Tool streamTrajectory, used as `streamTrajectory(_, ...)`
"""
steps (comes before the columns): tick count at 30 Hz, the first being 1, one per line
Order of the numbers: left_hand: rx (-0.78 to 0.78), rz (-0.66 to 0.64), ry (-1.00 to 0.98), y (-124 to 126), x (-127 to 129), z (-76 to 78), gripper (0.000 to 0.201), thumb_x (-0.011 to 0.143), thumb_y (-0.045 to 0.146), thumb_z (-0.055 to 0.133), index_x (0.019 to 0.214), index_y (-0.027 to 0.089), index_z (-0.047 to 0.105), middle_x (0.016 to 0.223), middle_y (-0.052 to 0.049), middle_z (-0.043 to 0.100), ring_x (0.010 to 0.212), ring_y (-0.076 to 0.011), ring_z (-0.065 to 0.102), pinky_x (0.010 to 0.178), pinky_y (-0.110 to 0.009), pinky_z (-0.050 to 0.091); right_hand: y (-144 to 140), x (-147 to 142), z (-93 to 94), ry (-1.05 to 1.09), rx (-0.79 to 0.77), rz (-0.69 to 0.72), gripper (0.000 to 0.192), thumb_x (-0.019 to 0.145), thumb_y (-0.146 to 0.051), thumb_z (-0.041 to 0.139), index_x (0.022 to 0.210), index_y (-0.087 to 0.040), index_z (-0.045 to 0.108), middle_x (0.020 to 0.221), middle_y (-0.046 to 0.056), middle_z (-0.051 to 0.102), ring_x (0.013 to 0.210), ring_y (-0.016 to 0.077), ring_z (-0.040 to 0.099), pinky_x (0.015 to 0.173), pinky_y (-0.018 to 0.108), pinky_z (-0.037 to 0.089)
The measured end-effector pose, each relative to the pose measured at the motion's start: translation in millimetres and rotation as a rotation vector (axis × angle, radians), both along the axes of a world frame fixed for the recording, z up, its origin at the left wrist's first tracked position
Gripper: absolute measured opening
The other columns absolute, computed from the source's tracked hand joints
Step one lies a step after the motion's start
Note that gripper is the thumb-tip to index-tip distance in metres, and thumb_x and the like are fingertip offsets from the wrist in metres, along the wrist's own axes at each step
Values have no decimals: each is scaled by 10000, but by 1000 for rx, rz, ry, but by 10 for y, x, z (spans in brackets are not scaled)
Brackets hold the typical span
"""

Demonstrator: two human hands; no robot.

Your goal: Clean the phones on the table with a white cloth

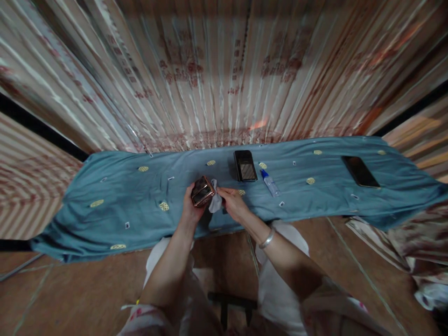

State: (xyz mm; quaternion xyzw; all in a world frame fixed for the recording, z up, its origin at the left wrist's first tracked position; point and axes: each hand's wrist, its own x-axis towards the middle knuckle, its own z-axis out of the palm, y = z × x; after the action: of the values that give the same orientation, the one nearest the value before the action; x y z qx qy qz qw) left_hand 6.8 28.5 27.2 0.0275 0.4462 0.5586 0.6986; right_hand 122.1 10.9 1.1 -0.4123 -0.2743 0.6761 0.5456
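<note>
Copper-edged phone [202,191] sits clasped in the left hand [192,208] above the blue cloth [122,196]; the right hand [234,201] pinches a white wipe [215,201] against it; 2 dark phones [245,165] and a spray bottle [269,182] lie beyond.

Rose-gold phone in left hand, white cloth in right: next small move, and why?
Probably bring the white cloth onto the rose-gold phone and wipe. The left hand holds the phone above the blue tablecloth; the right hand pinches the cloth right beside it.
</note>
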Motion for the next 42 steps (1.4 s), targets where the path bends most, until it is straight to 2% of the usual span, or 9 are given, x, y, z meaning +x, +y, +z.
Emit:
streamTrajectory(8,-7,4,27,55,-11,-32,183,864,264,491,868,146,631,617,-11,668,513,-144,609,564,-249,488,-33,-13,-82,59,-20,40,397,532,-543,826,628,-185,684,601,-4,670,539,125,566,559,260,452)
streamTrajectory(14,181,17,51,-39,-17,-85,136,867,233,521,878,148,627,693,-1,701,574,-121,643,577,-225,496,10,49,-85,13,-5,46,401,517,-537,835,656,-188,697,636,19,704,534,149,599,535,279,480)
streamTrajectory(18,228,-11,89,-126,-93,-113,119,787,213,632,863,122,640,726,-28,717,618,-138,662,610,-242,523,41,45,-50,27,-9,69,390,518,-518,842,679,-189,711,657,33,719,550,163,620,537,286,493)
streamTrajectory(22,254,-24,175,-212,-212,-116,241,656,192,752,861,120,646,742,-31,716,623,-146,654,607,-258,530,75,18,20,52,-9,61,369,503,-470,862,705,-193,726,682,24,726,572,156,630,554,271,496)
streamTrajectory(25,250,-97,179,-286,-265,-107,310,600,157,778,883,130,652,764,-26,716,630,-151,650,605,-277,539,91,-4,91,33,25,46,392,507,-481,855,743,-192,736,693,25,727,585,155,628,567,266,491)
streamTrajectory(31,123,-180,134,-359,-287,-71,177,717,118,680,894,125,673,779,-58,722,651,-155,665,608,-257,549,123,-71,84,-93,174,26,409,605,-583,750,730,-194,726,676,20,704,636,165,621,636,279,481)
streamTrajectory(35,91,-111,119,-333,-294,-55,115,777,103,618,878,120,670,785,-60,725,656,-142,670,635,-239,545,70,-89,74,-407,368,-6,343,747,-532,636,779,-206,736,705,0,690,703,189,616,695,300,476)
streamTrajectory(38,109,-38,129,-299,-305,-56,103,783,103,606,866,120,663,751,-53,719,648,-142,668,672,-257,545,-24,-91,119,-651,559,-26,265,847,-414,542,874,-237,737,859,14,711,847,216,631,793,329,483)
streamTrajectory(42,158,9,157,-279,-323,-36,90,767,103,619,844,114,664,734,-56,720,640,-145,668,696,-270,542,-145,-92,157,-811,714,-14,284,896,-321,473,1051,-271,706,1078,41,697,1043,213,614,934,343,468)
